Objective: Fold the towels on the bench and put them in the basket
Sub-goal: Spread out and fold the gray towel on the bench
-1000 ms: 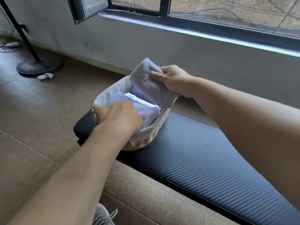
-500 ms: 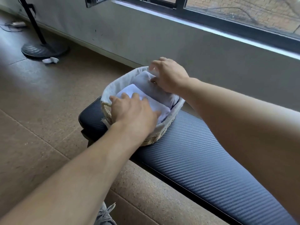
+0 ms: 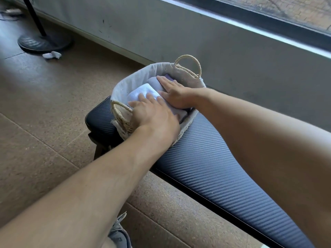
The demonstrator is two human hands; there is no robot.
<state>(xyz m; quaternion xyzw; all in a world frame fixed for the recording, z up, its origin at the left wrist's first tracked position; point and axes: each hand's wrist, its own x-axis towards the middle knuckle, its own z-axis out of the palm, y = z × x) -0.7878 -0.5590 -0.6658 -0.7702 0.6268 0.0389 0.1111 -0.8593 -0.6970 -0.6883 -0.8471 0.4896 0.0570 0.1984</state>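
Note:
A woven basket (image 3: 141, 74) with a pale cloth lining and two rope handles stands on the left end of the dark blue ribbed bench (image 3: 206, 167). Folded towels lie inside it: a white one (image 3: 141, 91) at the front and a grey one (image 3: 154, 82) behind it, with a sliver of purple towel (image 3: 169, 77) at the back. My left hand (image 3: 152, 115) presses flat on the white towel. My right hand (image 3: 176, 94) lies flat on the grey towel, fingers straight. Both hands hide much of the towels.
The bench runs along a grey wall under a window sill (image 3: 250, 24). A black stand with a round base (image 3: 43, 42) is on the brown floor at the far left, with a crumpled white scrap (image 3: 52, 54) beside it. My grey shoe (image 3: 119, 235) shows at the bottom.
My right hand lowered the grey towel into the basket and let go of it, and it now lies flat on top. My left hand flattened on the white towel. The view shifted left and down.

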